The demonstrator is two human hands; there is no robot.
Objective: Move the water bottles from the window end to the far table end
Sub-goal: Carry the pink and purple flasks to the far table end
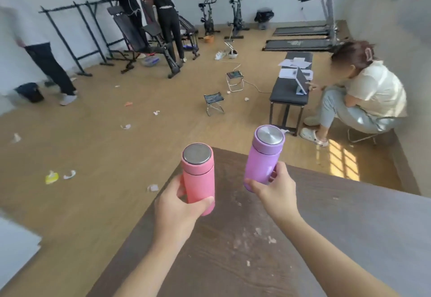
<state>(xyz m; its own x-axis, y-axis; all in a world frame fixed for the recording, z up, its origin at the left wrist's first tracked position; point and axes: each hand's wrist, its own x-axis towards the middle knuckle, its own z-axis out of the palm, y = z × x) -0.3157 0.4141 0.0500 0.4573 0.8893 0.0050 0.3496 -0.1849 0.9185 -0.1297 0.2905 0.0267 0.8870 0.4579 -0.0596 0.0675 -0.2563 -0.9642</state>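
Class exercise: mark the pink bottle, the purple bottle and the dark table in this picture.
pink bottle [200, 180], head view: on its side wall.
purple bottle [261, 163], head view: on its side wall.
dark table [233, 238], head view: on bare top between the arms.

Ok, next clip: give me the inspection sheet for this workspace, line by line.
Surface: dark wooden table, scuffed, with pale flecks; a far corner is in view.
Job's things: pink bottle and purple bottle, both capped and roughly upright, held above the table.
Clutter: nothing seen on the table beyond the flecks.
Grippers: left hand wraps the pink bottle; right hand wraps the purple bottle.
Cables: a white cable runs across the floor.
Surroundings: paper scraps on the floor, two folding stools, a bench with a seated person beside it, exercise machines, other people standing.
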